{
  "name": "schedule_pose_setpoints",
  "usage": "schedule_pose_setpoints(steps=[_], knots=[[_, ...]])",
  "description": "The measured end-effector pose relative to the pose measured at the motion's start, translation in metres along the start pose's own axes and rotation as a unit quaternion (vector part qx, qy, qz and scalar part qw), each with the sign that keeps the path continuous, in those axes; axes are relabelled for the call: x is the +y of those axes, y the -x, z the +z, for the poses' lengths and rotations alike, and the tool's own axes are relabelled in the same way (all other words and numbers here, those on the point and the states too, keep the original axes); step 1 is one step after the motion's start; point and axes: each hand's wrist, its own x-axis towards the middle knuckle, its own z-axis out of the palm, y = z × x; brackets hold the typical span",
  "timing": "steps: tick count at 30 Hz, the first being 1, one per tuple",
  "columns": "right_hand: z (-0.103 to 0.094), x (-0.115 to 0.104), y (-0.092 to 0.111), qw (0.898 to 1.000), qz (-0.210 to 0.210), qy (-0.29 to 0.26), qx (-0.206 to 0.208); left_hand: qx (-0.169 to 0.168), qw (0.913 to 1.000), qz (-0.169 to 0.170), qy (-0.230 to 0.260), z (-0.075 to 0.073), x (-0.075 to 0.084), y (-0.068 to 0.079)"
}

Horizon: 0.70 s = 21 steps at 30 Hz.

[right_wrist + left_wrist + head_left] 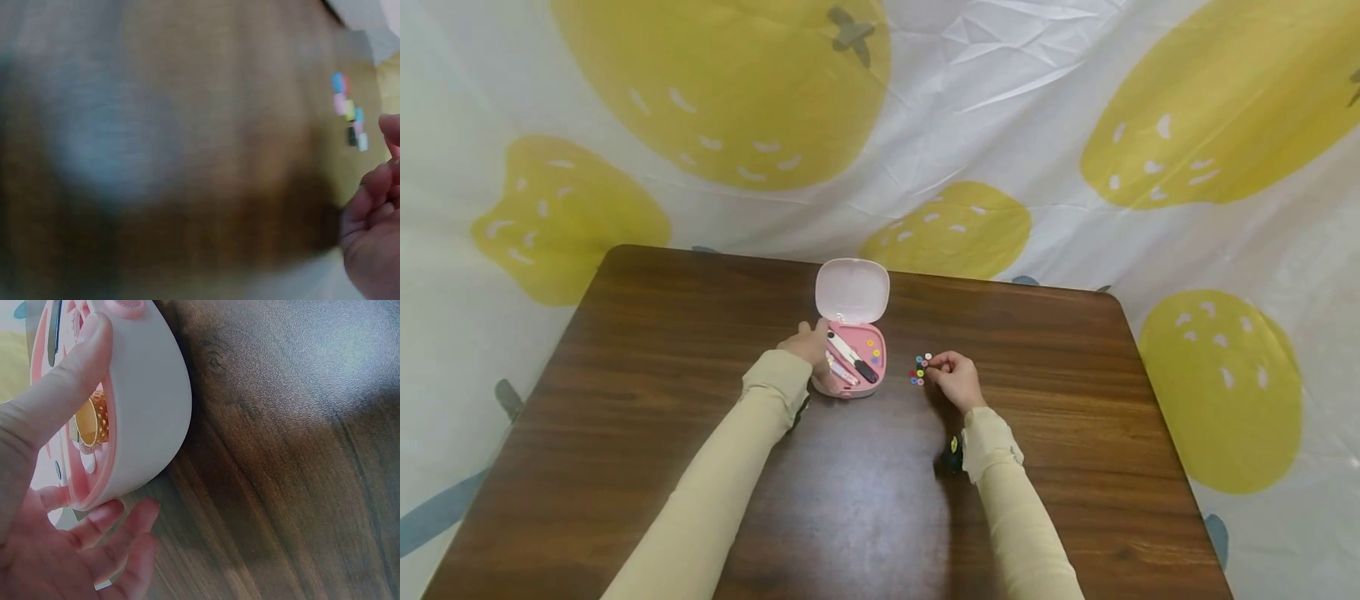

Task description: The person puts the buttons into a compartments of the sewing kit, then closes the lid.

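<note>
A pink-and-white sewing box (881, 379) stands on the table with its lid tipped back. My left hand (808, 348) grips its left side; in the left wrist view the thumb (94, 347) lies across the rim and the fingertips (147, 512) bear on the outer wall. Inside are a gold thimble (100, 419), a white-and-black tool (850, 354) and a few small spools (875, 352). My right hand (957, 381) is beside a cluster of small coloured thread spools (917, 374), thumb and forefinger close together at its right edge. I cannot tell whether a spool is between them.
The box's pale lid (852, 290) leans up near the table's back edge. Dark wood tabletop (1067, 375) extends on both sides. Behind it hangs a white cloth (970, 100) with yellow fruit prints.
</note>
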Motion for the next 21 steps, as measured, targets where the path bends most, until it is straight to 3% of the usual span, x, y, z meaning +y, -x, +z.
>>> schedule_pose_setpoints(steps=[9,21], knots=[[0.004,0.003,0.011,1.0,-0.012,0.0,-0.011,0.001,0.9995,-0.011,0.029,-0.002,0.002,0.006],[0.009,0.008,0.009,0.994,-0.024,0.107,-0.007,-0.003,0.9997,-0.003,0.025,-0.004,0.005,0.015]])
